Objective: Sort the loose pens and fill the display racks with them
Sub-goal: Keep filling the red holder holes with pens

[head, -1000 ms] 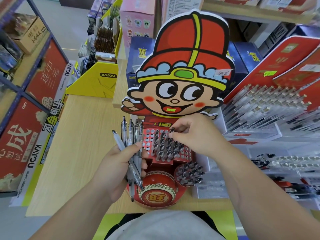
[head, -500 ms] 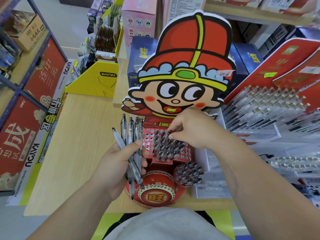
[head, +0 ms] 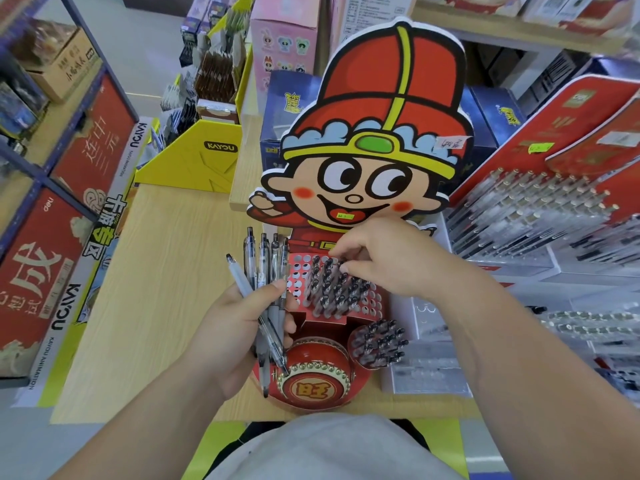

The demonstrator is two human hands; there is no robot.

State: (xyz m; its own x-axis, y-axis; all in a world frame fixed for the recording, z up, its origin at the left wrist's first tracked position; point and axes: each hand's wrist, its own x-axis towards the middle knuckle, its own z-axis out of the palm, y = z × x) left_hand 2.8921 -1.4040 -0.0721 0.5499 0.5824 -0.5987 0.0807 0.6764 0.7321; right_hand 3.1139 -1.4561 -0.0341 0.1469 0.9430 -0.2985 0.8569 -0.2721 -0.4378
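Several pens [head: 265, 265] fan from the gripping left hand [head: 239, 327]; right hand [head: 391, 261] pinches one into the rack [head: 299, 282]. Misaligned, it may jam, or the loose fan could slip.

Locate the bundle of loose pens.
Head view, left of centre: the left hand grips the bundle of loose pens at the left edge of the red holed rack.

Pens [head: 264, 261] between the left fingers [head: 273, 289]: clear, glossy plastic barrels, one frosted grey. Rack [head: 298, 283] beneath the right fingers [head: 356, 271]: printed card, smooth, semi-gloss red, punched holes. Drum [head: 317, 355] below the left fingers: glossy card, gilt studs. Table [head: 156, 289] left of them: matt wood grain.
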